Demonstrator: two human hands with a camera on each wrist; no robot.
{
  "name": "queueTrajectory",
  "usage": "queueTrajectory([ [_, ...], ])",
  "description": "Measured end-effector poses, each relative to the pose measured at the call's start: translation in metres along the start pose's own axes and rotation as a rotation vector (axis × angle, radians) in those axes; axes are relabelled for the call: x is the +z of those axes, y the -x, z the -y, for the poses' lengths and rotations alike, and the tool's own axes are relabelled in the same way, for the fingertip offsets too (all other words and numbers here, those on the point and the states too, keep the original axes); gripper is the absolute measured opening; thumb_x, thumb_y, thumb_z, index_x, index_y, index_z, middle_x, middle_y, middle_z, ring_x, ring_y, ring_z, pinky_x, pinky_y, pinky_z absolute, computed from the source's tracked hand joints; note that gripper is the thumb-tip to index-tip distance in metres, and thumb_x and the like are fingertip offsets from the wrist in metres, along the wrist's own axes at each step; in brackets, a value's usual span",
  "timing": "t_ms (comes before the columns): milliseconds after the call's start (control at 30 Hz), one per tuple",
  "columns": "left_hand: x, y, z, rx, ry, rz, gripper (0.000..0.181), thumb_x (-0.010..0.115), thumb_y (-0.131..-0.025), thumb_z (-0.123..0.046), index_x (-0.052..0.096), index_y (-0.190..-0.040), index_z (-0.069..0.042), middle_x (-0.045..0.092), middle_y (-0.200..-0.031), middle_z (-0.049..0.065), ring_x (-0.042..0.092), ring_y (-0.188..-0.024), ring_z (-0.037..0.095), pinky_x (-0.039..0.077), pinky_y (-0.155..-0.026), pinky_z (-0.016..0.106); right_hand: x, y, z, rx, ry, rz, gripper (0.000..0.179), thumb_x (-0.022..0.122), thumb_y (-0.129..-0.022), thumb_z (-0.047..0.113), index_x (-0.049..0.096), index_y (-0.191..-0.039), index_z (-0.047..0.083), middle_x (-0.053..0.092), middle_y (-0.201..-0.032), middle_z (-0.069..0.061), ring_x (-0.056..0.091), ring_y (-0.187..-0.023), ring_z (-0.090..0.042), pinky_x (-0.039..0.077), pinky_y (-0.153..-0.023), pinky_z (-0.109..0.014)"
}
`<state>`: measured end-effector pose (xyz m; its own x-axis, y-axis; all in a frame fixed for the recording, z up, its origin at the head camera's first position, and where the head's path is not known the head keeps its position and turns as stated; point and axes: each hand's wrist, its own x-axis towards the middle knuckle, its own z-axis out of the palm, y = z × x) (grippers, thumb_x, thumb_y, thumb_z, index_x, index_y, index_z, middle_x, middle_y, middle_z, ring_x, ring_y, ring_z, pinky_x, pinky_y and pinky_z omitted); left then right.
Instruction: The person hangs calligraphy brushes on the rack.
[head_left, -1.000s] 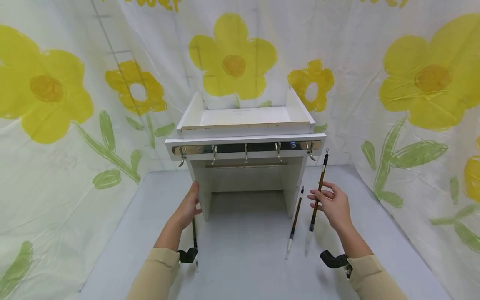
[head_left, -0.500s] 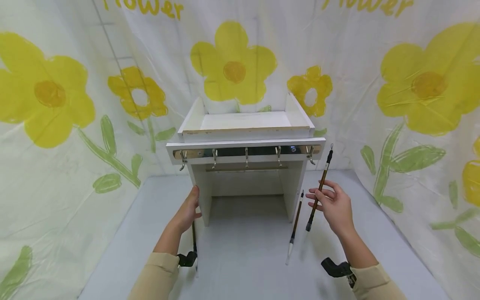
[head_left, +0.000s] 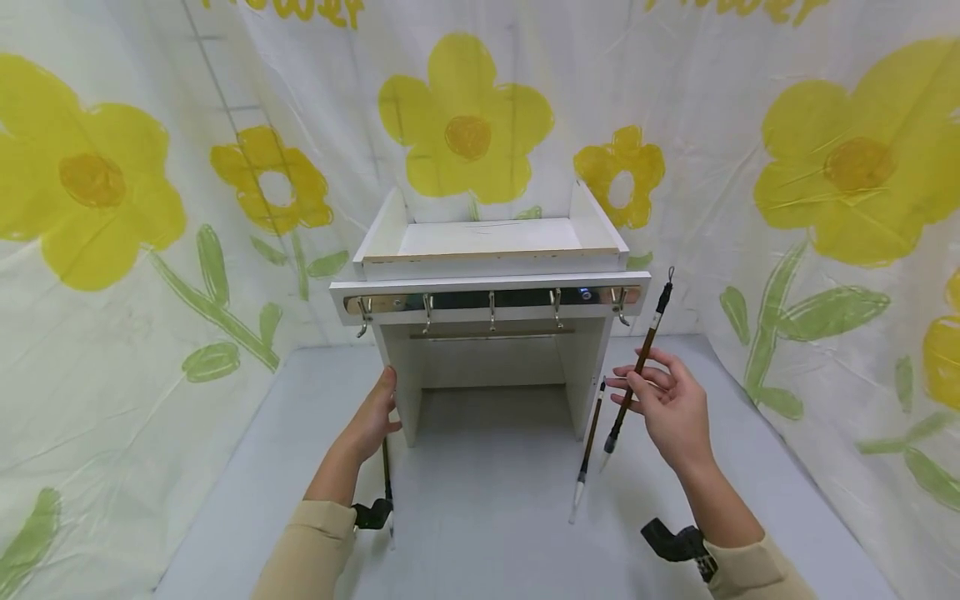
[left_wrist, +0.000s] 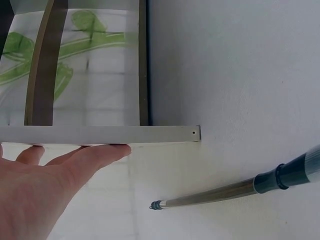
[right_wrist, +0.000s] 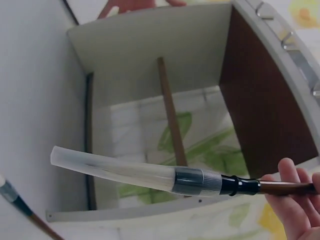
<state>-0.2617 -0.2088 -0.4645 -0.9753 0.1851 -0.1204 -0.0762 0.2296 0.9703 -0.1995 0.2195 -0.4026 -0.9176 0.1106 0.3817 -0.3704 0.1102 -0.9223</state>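
In the head view, my right hand (head_left: 675,412) pinches a calligraphy brush (head_left: 649,337) by its brown handle. The brush slants, its hanging loop up and its capped bristle end down to the left. The right wrist view shows the clear cap (right_wrist: 115,169) over pale bristles. My left hand (head_left: 370,418) presses against the outer left panel of a white shelf (head_left: 491,268); in the left wrist view its fingers (left_wrist: 112,151) lie along that panel. A second brush (head_left: 592,433) lies on the table right of the shelf. A third brush (left_wrist: 215,194) lies beside my left hand.
A metal strip (head_left: 459,298) with several hooks runs along the shelf's front. The rightmost hook (head_left: 619,307) is close to the held brush's upper part. The table (head_left: 480,533) is pale, with a flower-painted curtain (head_left: 480,92) behind and at both sides.
The brush in my right hand has risen slightly and tilted more, its loop end moving up and right and its bristle end left. My left hand stays at the panel.
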Motion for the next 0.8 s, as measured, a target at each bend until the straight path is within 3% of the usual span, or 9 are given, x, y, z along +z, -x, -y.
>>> queueTrajectory([
  [467, -0.001, -0.002, 0.003, 0.012, 0.012, -0.001, 0.078, 0.011, -0.102, -0.068, -0.007, -0.163, -0.021, -0.008, -0.170, 0.012, 0.004, -0.154, 0.048, 0.030, -0.114, 0.068, 0.011, 0.017, 0.020, -0.093, 0.020, 0.050, 0.036, 0.064, -0.097, 0.001, 0.053, -0.131, 0.000, 0.075, -0.105, -0.013, 0.077, -0.089, -0.022, 0.062, -0.076, -0.036],
  [567, -0.001, -0.002, 0.003, 0.014, 0.018, 0.006, 0.078, 0.011, -0.102, -0.067, -0.008, -0.163, -0.021, -0.009, -0.170, 0.012, 0.003, -0.154, 0.048, 0.029, -0.114, 0.069, 0.013, 0.019, 0.021, -0.122, 0.010, 0.106, 0.036, 0.065, -0.096, -0.002, 0.053, -0.130, -0.002, 0.074, -0.104, -0.018, 0.077, -0.089, -0.027, 0.063, -0.075, -0.036],
  [800, -0.001, -0.001, 0.002, 0.010, 0.019, 0.004, 0.079, 0.011, -0.103, -0.067, -0.008, -0.163, -0.020, -0.009, -0.170, 0.013, 0.003, -0.154, 0.048, 0.030, -0.113, 0.069, 0.018, 0.022, 0.021, -0.163, -0.014, 0.266, 0.037, 0.065, -0.095, -0.006, 0.050, -0.129, -0.005, 0.071, -0.101, -0.023, 0.077, -0.086, -0.025, 0.063, -0.072, -0.039],
])
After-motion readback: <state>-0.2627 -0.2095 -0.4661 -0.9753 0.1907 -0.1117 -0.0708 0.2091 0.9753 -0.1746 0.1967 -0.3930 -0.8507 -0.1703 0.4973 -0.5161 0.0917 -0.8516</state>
